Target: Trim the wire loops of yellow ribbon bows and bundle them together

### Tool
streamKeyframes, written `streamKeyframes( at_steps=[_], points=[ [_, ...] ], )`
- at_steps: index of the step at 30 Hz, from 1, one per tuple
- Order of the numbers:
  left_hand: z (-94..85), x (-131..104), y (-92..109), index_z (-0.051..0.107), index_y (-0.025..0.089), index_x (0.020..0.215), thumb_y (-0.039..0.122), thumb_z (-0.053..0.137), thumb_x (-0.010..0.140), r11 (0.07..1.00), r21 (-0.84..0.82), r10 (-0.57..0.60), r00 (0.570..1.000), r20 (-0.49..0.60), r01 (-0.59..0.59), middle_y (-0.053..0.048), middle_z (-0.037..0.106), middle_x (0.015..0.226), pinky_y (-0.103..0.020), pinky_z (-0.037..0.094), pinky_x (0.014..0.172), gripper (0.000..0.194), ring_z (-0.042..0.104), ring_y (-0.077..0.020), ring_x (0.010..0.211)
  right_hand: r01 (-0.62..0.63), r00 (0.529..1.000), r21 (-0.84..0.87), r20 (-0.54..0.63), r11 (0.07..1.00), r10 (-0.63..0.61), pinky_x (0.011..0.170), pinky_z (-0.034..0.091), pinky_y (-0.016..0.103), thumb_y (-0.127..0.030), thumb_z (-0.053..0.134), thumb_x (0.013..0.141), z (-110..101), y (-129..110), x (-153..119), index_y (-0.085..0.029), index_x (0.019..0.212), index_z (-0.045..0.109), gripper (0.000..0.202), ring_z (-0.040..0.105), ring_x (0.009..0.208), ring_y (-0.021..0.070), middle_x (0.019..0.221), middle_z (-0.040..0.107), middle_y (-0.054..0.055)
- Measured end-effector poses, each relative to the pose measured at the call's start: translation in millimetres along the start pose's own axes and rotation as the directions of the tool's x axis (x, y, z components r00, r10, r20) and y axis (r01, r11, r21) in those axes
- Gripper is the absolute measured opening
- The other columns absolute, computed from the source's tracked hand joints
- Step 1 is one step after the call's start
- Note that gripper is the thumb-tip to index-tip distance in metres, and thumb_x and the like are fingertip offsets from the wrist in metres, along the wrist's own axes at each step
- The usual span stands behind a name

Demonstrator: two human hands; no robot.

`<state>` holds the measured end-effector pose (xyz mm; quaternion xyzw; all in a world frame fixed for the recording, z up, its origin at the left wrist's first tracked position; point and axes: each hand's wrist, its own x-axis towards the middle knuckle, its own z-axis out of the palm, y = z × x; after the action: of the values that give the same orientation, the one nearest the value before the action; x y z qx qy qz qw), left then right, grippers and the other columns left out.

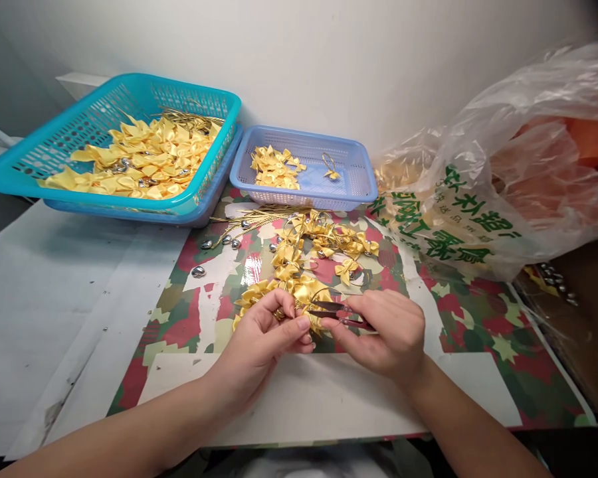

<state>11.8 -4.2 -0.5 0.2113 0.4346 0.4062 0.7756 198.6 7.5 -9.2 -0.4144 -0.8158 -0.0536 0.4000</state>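
In front of the small basket (299, 197), the right hand (393, 328) has its grip clamped around scissors (329, 306); the left hand (262, 335) has its grip pinched together on a partly hidden bow (315, 323). Loose bows (288, 255) lie nearer the small basket; the big basket (144, 201) stands left of it.

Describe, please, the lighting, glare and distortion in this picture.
Head view: the wall dims leftward; the plastic bag, yellow bows and silver beads catch glints; the turquoise basket looks stretched toward the left edge; the top right corner is dark.
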Motion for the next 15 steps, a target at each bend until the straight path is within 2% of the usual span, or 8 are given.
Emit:
streamKeyframes(
  at_steps=[4, 15],
  points=[
    [0.4, 1.6, 0.0, 0.048, 0.018, 0.071, 0.026, 0.088, 0.064, 1.000, -0.001, -0.006, 1.000, 0.005, 0.006, 0.008, 0.060, 0.058, -0.016, 0.053, 0.056, 0.041, 0.060, -0.0054, 0.054, 0.001, 0.998, 0.018, 0.060, 1.000, -0.002, 0.049, 0.031, 0.029, -0.038, 0.066, 0.088, -0.1, 1.4, 0.5, -0.015, 0.069, 0.062, 0.029, 0.050, 0.047, 0.0115, 0.053, 0.062, 0.000],
    [-1.9, 1.6, -1.5, 0.048, 0.018, 0.072, 0.026, 0.088, 0.064, 1.000, 0.002, -0.009, 1.000, 0.015, 0.009, 0.009, 0.061, 0.059, -0.015, 0.053, 0.056, 0.041, 0.061, -0.0051, 0.054, 0.001, 0.989, 0.041, 0.148, 0.999, -0.007, 0.048, 0.027, 0.028, -0.041, 0.053, 0.096, -1.3, 3.5, 1.5, -0.017, 0.063, 0.059, 0.041, 0.045, 0.043, 0.0098, 0.048, 0.057, -0.001]
  ],
)
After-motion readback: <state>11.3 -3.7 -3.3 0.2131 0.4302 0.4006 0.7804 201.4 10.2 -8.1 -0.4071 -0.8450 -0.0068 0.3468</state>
